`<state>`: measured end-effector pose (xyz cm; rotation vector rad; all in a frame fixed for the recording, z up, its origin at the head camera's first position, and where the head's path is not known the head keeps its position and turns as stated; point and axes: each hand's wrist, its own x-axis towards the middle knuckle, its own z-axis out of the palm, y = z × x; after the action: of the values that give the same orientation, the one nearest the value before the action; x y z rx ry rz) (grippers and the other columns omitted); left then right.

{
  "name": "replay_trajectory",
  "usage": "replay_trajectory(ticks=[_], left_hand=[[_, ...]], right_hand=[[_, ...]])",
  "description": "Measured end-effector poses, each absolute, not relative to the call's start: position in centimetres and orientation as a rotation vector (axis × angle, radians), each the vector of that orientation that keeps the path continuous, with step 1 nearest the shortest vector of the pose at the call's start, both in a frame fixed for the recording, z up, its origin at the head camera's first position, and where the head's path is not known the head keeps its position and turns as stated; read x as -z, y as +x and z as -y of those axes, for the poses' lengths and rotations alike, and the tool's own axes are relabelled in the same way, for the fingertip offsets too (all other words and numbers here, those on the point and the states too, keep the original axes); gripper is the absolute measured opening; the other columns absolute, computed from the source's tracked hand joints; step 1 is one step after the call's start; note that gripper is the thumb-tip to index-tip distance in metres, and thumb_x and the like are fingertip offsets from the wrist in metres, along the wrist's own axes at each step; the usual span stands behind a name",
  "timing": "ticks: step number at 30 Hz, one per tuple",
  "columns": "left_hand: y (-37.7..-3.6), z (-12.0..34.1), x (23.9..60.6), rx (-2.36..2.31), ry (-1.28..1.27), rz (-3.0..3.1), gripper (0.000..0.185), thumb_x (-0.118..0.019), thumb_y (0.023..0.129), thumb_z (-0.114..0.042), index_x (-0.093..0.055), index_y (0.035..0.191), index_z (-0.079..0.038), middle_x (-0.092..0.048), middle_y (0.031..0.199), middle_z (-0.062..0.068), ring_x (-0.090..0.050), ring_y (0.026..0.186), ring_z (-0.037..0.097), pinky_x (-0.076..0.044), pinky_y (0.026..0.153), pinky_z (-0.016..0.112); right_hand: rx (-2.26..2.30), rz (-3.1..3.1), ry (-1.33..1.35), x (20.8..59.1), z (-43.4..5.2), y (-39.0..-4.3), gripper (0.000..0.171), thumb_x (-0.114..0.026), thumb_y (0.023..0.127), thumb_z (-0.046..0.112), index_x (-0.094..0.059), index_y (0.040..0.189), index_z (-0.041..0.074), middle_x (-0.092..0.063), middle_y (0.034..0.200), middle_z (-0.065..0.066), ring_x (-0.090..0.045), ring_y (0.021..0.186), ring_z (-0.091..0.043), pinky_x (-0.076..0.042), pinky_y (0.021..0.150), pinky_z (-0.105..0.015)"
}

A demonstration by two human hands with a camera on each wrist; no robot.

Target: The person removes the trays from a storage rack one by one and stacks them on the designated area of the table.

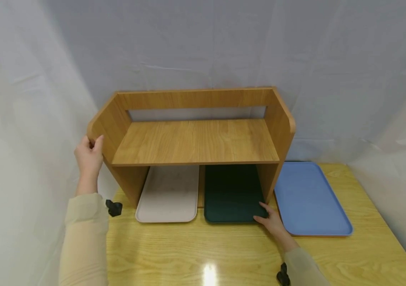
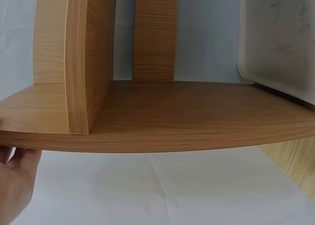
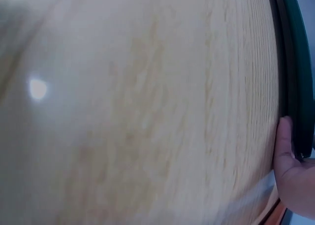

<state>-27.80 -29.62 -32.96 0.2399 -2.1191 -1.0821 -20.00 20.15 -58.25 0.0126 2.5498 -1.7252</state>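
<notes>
A wooden desk shelf (image 1: 195,143) stands on the table, with a white tray (image 1: 168,194) and a dark green tray (image 1: 234,194) lying side by side under its board. My left hand (image 1: 90,159) grips the front edge of the shelf's left side panel; in the left wrist view, part of the hand (image 2: 17,180) shows at that panel and the fingertips are partly hidden. At the green tray's front right corner, my right hand (image 1: 274,222) holds the rim between thumb and fingers. The right wrist view shows the thumb (image 3: 284,146) along the tray's front, other fingers mostly out of sight.
Right of the shelf lies a blue tray (image 1: 310,198), with an orange-brown edge showing beneath it. The wooden table (image 1: 174,254) extends in front of the shelf. White sheeting (image 1: 203,47) hangs behind and at both sides.
</notes>
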Motion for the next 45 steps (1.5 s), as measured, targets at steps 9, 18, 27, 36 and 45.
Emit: replay_trajectory(ticks=[9, 18, 27, 36, 45], left_hand=[[-27.8, 29.7, 32.9, 1.067, 0.237, 2.121, 0.030, -0.054, 0.087, -0.024, -0.044, 0.073, 0.001, -0.041, 0.064, 0.003, -0.037, 0.057, 0.010, -0.029, 0.048, 0.019], [-27.8, 29.7, 33.0, 1.073, 0.228, 2.121, 0.029, -0.055, 0.087, -0.023, -0.043, 0.073, 0.000, -0.041, 0.064, 0.003, -0.037, 0.057, 0.009, -0.029, 0.049, 0.019], [-28.0, 29.7, 33.1, 1.062, 0.226, 2.104, 0.028, -0.056, 0.086, -0.022, -0.046, 0.073, 0.001, -0.041, 0.063, 0.001, -0.037, 0.057, 0.008, -0.029, 0.049, 0.019], [-27.9, 29.6, 33.1, 1.072, 0.226, 2.096, 0.029, -0.056, 0.086, -0.022, -0.044, 0.070, -0.001, -0.040, 0.061, -0.001, -0.036, 0.055, 0.008, -0.029, 0.048, 0.019], [-27.9, 29.5, 33.1, 1.073, 0.214, 2.083, 0.030, -0.056, 0.086, -0.020, -0.041, 0.067, -0.002, -0.038, 0.060, 0.000, -0.034, 0.054, 0.008, -0.027, 0.047, 0.019]], right_hand=[[1.716, -2.533, 0.106, 58.6, -19.8, -20.6, 0.066, -0.068, 0.076, 0.006, -0.034, 0.131, -0.004, -0.022, 0.135, -0.029, -0.019, 0.124, -0.042, -0.024, 0.096, -0.051], [1.890, -2.340, 0.195, 58.5, -19.5, -20.3, 0.069, -0.064, 0.077, -0.001, -0.026, 0.135, -0.001, -0.012, 0.139, -0.027, -0.031, 0.117, -0.036, -0.043, 0.079, -0.032], [2.157, -2.066, 0.245, 58.2, -19.1, -19.3, 0.074, -0.059, 0.079, -0.006, -0.017, 0.139, 0.004, 0.007, 0.142, -0.022, -0.047, 0.102, -0.028, -0.046, 0.073, -0.028], [2.407, -1.864, 0.338, 58.0, -17.9, -18.7, 0.072, -0.052, 0.082, -0.011, -0.015, 0.141, 0.009, 0.016, 0.143, -0.014, -0.035, 0.110, -0.034, -0.044, 0.078, -0.032], [2.521, -1.798, 0.340, 57.9, -17.3, -18.4, 0.070, -0.044, 0.083, -0.015, -0.009, 0.140, 0.005, 0.014, 0.143, -0.013, -0.017, 0.120, -0.038, -0.039, 0.083, -0.041]])
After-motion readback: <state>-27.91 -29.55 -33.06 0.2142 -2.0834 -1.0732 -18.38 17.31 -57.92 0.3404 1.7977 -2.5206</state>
